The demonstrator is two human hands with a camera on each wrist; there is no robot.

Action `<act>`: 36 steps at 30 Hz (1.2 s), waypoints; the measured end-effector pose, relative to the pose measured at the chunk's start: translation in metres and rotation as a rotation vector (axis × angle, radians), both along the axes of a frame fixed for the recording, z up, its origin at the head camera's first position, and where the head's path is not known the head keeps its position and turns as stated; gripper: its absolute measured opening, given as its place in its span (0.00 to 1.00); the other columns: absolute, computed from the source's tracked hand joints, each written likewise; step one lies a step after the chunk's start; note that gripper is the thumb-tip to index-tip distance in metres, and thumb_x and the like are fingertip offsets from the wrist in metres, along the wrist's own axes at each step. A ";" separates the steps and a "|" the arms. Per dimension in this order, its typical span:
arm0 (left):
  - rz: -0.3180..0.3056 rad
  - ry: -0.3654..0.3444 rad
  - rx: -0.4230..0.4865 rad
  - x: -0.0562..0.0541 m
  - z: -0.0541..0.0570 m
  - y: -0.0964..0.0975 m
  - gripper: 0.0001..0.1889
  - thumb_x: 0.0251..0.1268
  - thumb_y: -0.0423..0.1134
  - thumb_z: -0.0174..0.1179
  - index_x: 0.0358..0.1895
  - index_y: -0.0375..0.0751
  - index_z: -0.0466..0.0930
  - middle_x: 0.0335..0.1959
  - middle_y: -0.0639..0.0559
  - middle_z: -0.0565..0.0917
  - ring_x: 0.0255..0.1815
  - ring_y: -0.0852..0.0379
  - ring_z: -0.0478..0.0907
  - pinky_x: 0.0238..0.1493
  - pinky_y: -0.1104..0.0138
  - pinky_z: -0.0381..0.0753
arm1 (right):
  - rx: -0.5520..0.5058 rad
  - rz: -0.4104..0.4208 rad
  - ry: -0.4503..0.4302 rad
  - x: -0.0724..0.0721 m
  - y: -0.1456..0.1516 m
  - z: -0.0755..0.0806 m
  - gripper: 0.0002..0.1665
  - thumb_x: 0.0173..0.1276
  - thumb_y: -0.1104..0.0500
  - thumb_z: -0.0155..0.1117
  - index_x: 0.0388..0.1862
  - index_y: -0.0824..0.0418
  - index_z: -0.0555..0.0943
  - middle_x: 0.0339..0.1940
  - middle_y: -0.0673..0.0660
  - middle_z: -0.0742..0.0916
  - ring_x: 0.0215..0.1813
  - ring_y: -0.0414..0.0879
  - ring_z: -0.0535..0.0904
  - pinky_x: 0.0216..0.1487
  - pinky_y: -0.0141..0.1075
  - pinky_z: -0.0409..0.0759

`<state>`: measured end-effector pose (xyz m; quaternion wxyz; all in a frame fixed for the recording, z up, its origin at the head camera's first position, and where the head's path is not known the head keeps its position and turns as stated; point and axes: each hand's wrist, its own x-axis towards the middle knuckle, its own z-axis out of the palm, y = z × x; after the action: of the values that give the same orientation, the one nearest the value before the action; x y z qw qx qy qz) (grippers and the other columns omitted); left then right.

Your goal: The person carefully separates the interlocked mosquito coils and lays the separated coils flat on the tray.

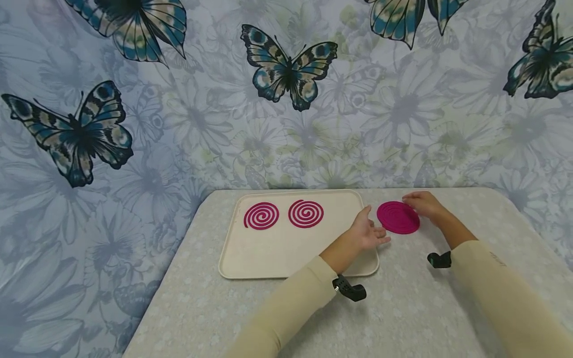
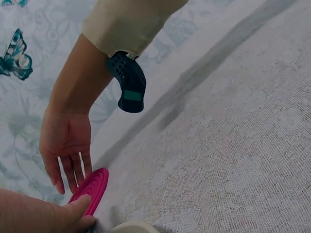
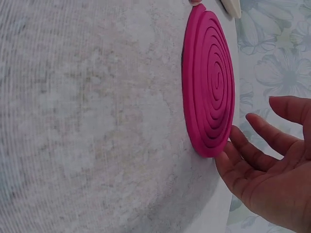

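Observation:
A magenta double mosquito coil (image 1: 398, 218), its spirals nested into a flat disc, lies on the table right of the tray. My right hand (image 1: 425, 205) is at its far right edge. In the right wrist view, the fingers of that hand (image 3: 272, 170) are loosely spread, some meeting the coil's rim (image 3: 209, 97). My left hand (image 1: 364, 231) reaches over the tray's right edge, fingers extended toward the disc. In the left wrist view its thumb and a finger (image 2: 73, 213) overlap the disc (image 2: 97, 187); whether they touch it I cannot tell.
Two single magenta mosquito coils (image 1: 261, 216) lie apart along the far side of a cream tray (image 1: 264, 256). A pale patterned cloth covers the table (image 1: 403, 308). Behind its back edge rises a butterfly-print wall (image 1: 286, 149). Each wrist carries a black device (image 1: 351, 289).

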<state>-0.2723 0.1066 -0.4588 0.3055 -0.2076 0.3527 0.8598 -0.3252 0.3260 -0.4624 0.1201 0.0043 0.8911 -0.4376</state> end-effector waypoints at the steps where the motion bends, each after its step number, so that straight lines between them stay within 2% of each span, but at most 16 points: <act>1: 0.005 0.002 -0.003 -0.001 0.000 0.000 0.45 0.77 0.54 0.49 0.78 0.24 0.38 0.75 0.18 0.51 0.79 0.29 0.49 0.77 0.40 0.56 | 0.006 -0.004 0.005 -0.001 -0.001 0.000 0.32 0.83 0.54 0.46 0.72 0.78 0.64 0.70 0.79 0.70 0.71 0.71 0.66 0.69 0.61 0.71; 4: 0.013 -0.006 -0.008 -0.002 0.001 0.001 0.43 0.77 0.53 0.51 0.78 0.26 0.43 0.74 0.16 0.52 0.78 0.27 0.49 0.77 0.40 0.56 | 0.009 -0.041 0.010 -0.001 0.000 0.000 0.31 0.80 0.55 0.51 0.71 0.76 0.66 0.69 0.78 0.71 0.69 0.69 0.68 0.66 0.58 0.74; 7: 0.016 -0.013 -0.013 -0.002 0.001 0.001 0.41 0.77 0.52 0.51 0.77 0.26 0.45 0.73 0.16 0.53 0.78 0.26 0.49 0.77 0.39 0.56 | 0.002 -0.088 0.014 -0.001 0.005 -0.002 0.30 0.77 0.58 0.57 0.70 0.76 0.68 0.68 0.77 0.73 0.65 0.64 0.72 0.59 0.49 0.79; 10: 0.017 -0.011 -0.019 -0.001 0.002 0.002 0.40 0.77 0.52 0.50 0.77 0.27 0.47 0.73 0.16 0.55 0.78 0.26 0.50 0.77 0.39 0.56 | -0.019 -0.121 0.000 0.001 0.014 -0.005 0.31 0.76 0.57 0.61 0.70 0.74 0.69 0.68 0.75 0.74 0.56 0.52 0.77 0.49 0.35 0.81; 13: 0.018 -0.010 -0.029 -0.001 0.001 0.002 0.39 0.78 0.52 0.50 0.77 0.26 0.49 0.71 0.16 0.58 0.77 0.25 0.53 0.76 0.40 0.57 | -0.061 -0.123 -0.032 0.003 0.019 -0.005 0.34 0.75 0.56 0.64 0.72 0.73 0.68 0.66 0.70 0.77 0.48 0.39 0.77 0.42 0.28 0.81; 15: 0.018 -0.010 -0.033 0.000 0.001 0.002 0.38 0.78 0.51 0.49 0.76 0.26 0.51 0.70 0.16 0.60 0.76 0.25 0.54 0.76 0.40 0.58 | -0.102 -0.122 -0.046 0.006 0.021 -0.005 0.35 0.74 0.57 0.65 0.72 0.73 0.68 0.60 0.64 0.81 0.43 0.34 0.77 0.40 0.27 0.82; 18: 0.010 -0.001 -0.036 0.000 0.000 0.001 0.37 0.79 0.51 0.49 0.76 0.26 0.52 0.70 0.17 0.61 0.76 0.25 0.55 0.76 0.40 0.59 | -0.147 -0.125 -0.041 0.010 0.021 -0.005 0.35 0.73 0.59 0.66 0.73 0.73 0.68 0.52 0.56 0.83 0.39 0.32 0.77 0.40 0.28 0.84; 23: -0.011 0.058 -0.066 0.004 -0.002 -0.003 0.35 0.79 0.48 0.49 0.76 0.27 0.53 0.69 0.18 0.63 0.76 0.27 0.56 0.75 0.42 0.63 | -0.171 -0.166 0.007 0.017 0.017 -0.006 0.32 0.73 0.59 0.65 0.72 0.70 0.70 0.56 0.59 0.82 0.39 0.30 0.78 0.40 0.28 0.85; 25: -0.020 0.088 -0.084 0.007 -0.003 -0.004 0.34 0.78 0.46 0.50 0.76 0.28 0.54 0.68 0.18 0.65 0.75 0.27 0.58 0.74 0.43 0.64 | -0.184 -0.183 0.033 0.020 0.015 -0.005 0.32 0.74 0.58 0.65 0.72 0.69 0.71 0.54 0.56 0.83 0.39 0.30 0.78 0.39 0.28 0.85; 29: -0.020 0.153 -0.119 0.014 -0.003 -0.008 0.30 0.77 0.41 0.52 0.74 0.29 0.60 0.64 0.21 0.68 0.73 0.28 0.62 0.73 0.45 0.67 | -0.245 -0.195 0.090 0.031 0.012 0.004 0.31 0.75 0.58 0.64 0.71 0.70 0.71 0.41 0.41 0.85 0.38 0.30 0.80 0.38 0.29 0.85; 31: -0.008 0.189 -0.133 0.018 -0.002 -0.011 0.28 0.77 0.40 0.53 0.73 0.30 0.63 0.62 0.22 0.70 0.72 0.30 0.64 0.72 0.45 0.69 | -0.272 -0.197 0.113 0.036 0.009 0.010 0.31 0.75 0.57 0.64 0.71 0.70 0.71 0.37 0.36 0.84 0.38 0.31 0.80 0.38 0.28 0.85; 36: 0.006 0.311 -0.179 0.025 0.000 -0.027 0.27 0.77 0.39 0.53 0.73 0.29 0.64 0.65 0.24 0.70 0.70 0.33 0.67 0.71 0.46 0.70 | -0.366 -0.199 0.119 0.051 -0.002 0.029 0.33 0.73 0.54 0.67 0.72 0.67 0.72 0.37 0.35 0.86 0.40 0.31 0.82 0.41 0.28 0.86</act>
<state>-0.2473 0.0791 -0.4585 0.2249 -0.0998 0.4701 0.8476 -0.2739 0.3239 -0.4339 0.0223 0.0447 0.7974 -0.6014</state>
